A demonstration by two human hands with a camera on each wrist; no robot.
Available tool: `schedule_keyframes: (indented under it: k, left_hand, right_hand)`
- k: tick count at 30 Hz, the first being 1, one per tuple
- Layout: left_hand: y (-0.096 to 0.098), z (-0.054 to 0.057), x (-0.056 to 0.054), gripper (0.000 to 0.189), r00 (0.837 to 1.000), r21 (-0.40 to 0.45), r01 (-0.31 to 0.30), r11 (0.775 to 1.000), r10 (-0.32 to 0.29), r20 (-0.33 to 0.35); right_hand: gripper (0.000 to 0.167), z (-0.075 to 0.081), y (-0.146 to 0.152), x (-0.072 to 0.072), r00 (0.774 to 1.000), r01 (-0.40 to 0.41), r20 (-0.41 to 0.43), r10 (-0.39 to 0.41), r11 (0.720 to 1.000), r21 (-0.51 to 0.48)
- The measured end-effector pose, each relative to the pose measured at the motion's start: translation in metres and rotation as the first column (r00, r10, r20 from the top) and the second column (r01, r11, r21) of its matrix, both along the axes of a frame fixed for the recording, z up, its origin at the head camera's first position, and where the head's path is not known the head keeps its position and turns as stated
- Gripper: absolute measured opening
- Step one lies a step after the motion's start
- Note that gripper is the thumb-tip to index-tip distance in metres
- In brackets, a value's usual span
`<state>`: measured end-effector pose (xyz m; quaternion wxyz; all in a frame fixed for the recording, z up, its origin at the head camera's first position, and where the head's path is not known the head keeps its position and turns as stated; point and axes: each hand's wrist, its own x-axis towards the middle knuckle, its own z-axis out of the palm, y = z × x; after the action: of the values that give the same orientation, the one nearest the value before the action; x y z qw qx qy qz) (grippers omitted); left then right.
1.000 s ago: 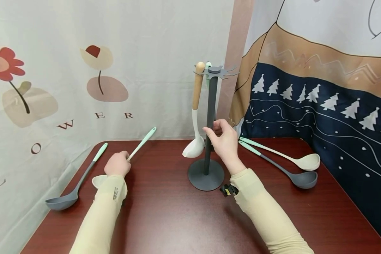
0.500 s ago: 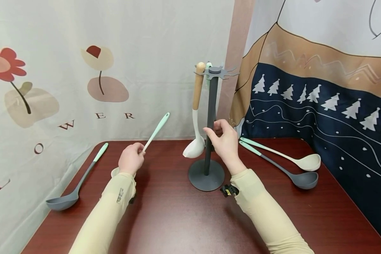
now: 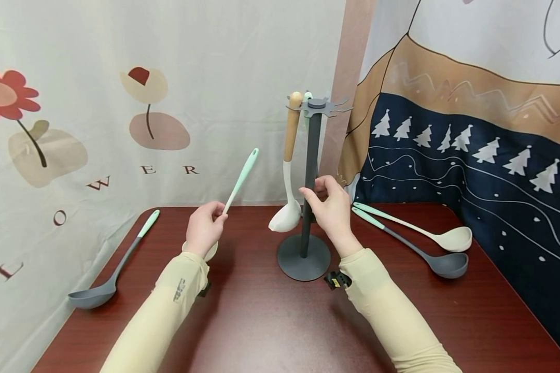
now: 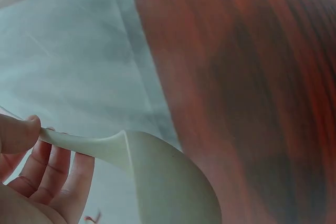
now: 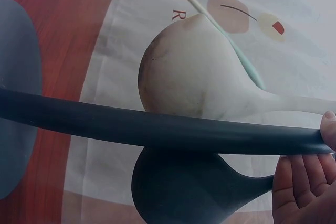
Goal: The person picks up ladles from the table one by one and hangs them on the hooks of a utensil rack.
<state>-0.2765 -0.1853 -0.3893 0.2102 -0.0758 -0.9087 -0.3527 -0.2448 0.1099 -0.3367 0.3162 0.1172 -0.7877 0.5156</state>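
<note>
Ladle [image 3: 241, 177] with mint handle and cream bowl, held above the table [image 3: 261, 321] to the left of a grey utensil stand [image 3: 311, 155], near it but apart. Around the ladle's neck, thumb and fingers of the left hand [image 3: 204, 228] closed in a pinch, handle slanting up toward the stand, bowl below the wrist. On the upright pole, right hand [image 3: 331, 210] with thumb to one side and fingers bent behind, gripping about midway up.

From the stand's top, a wooden-handled ladle [image 3: 291, 137], hanging white bowl down, just left of the pole; in the right wrist view, a dark-bowled ladle [image 5: 181, 187] close behind that pole, partly hidden.

Along the table's left side, a grey ladle [image 3: 95, 296] with mint handle, lying bowl nearest the camera. At right, a white ladle [image 3: 453, 239] and a dark grey ladle [image 3: 448, 264] side by side, mint handle ends close together. In back, a pale curtain [image 3: 242, 67] printed with flowers and letters, and navy fabric [image 3: 420, 160] with white trees.
</note>
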Motion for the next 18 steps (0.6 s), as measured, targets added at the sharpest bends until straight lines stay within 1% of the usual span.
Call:
schedule_keyframes:
  k: [5,9,14,18]
  left_hand:
    - [0.01,0.011,0.005,0.01,0.998,0.044,0.027,0.999,-0.024,-0.061]
    - [0.015,0.02,0.008,0.01,0.995,0.087,0.04,0.995,-0.032,-0.091]
    - [0.017,0.03,0.012,0.01,0.993,0.131,0.056,0.99,-0.042,-0.109]
    - [0.018,0.036,0.015,0.011,0.992,0.142,0.063,0.988,-0.047,-0.114]
  right_hand:
    - [0.022,-0.001,0.0,-0.001,1.0,-0.003,-0.006,0.003,1.0,-0.002]
    - [0.022,-0.001,0.0,-0.002,1.0,-0.009,-0.007,0.009,1.0,-0.007]
    - [0.021,-0.002,0.001,-0.002,1.0,-0.011,-0.008,0.011,1.0,-0.012]
    - [0.022,-0.002,0.0,-0.002,1.0,-0.01,-0.013,0.01,1.0,-0.007]
